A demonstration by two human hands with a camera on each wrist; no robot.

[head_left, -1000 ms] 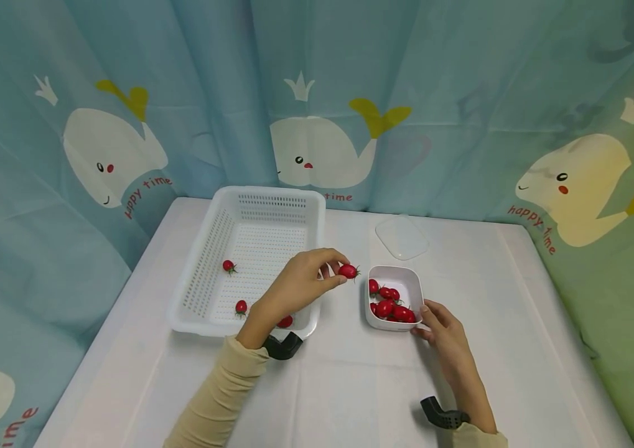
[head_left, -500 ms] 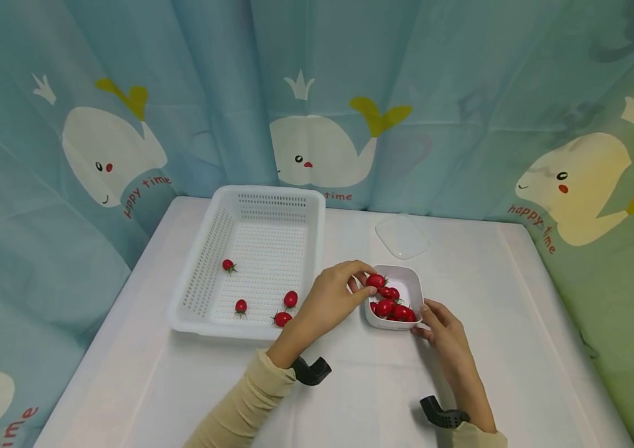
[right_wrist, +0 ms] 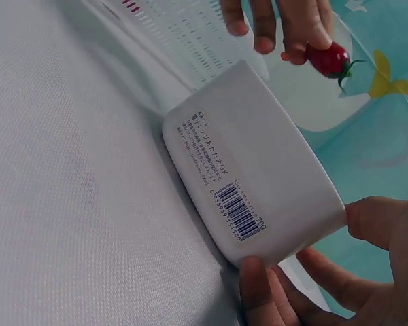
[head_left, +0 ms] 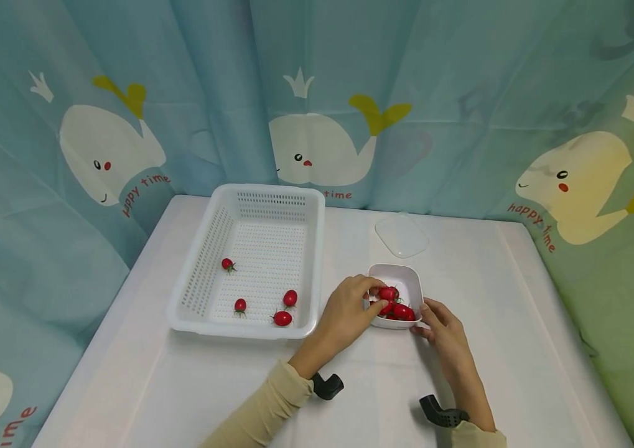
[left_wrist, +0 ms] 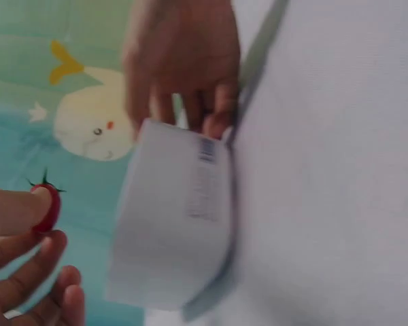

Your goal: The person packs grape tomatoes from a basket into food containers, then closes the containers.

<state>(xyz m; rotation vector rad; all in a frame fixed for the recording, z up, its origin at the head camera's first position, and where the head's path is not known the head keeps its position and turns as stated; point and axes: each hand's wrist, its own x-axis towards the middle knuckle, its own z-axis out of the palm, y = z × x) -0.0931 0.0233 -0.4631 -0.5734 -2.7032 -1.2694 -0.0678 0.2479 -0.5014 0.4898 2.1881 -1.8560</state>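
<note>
My left hand pinches a red cherry tomato between thumb and fingers at the left side of a small white plastic container. Both wrist views show this tomato, green calyx outward, above the rim. Several more cherry tomatoes lie in the container, some hidden by the fingers. On its right side, my right hand holds the container at the near corner, thumb at the rim and fingers lower down. Printed text and a barcode mark the container's wall in the right wrist view.
A white perforated basket stands left on the white table, with several cherry tomatoes in it. A clear lid lies behind the container. A blue-green curtain with whale prints hangs behind the table.
My left hand has carried the cherry tomato rightward from beside the basket to the container and lowered toward the tomatoes there. My right hand stays at the container.
</note>
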